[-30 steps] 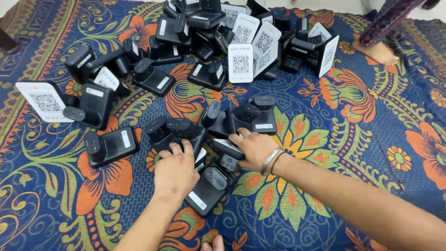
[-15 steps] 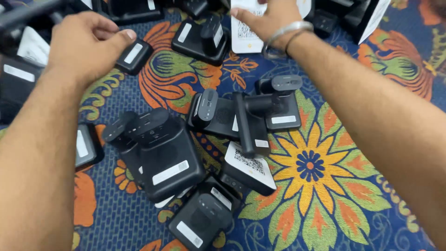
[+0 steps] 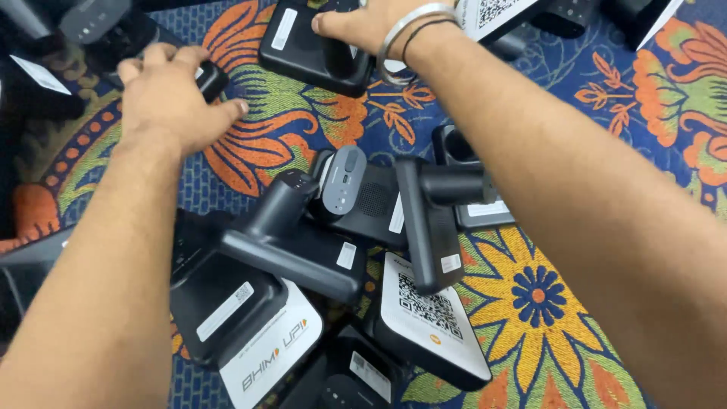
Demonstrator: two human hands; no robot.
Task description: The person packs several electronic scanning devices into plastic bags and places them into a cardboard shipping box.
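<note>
My left hand (image 3: 170, 98) reaches forward at the upper left, its fingers curled over a small black device (image 3: 214, 78) lying on the patterned cloth (image 3: 606, 98), thumb spread to the right. My right hand (image 3: 356, 21), with a metal bangle on the wrist, is at the top centre and grips the upright part of a flat black device (image 3: 299, 49) that has a white label. Both forearms stretch over a pile of black stand-mounted devices (image 3: 303, 250) in the middle of the view.
Black stands with white square-code cards (image 3: 432, 307) lie heaped at the bottom centre. A grey-topped device (image 3: 344, 182) lies in the pile. More black devices and white cards (image 3: 492, 11) line the top edge and the left edge (image 3: 45, 76). Bare floral cloth shows at right.
The view has moved closer and forward. My left hand has come down onto the small black device. My right hand has shifted left from the white card to the flat black device.
</note>
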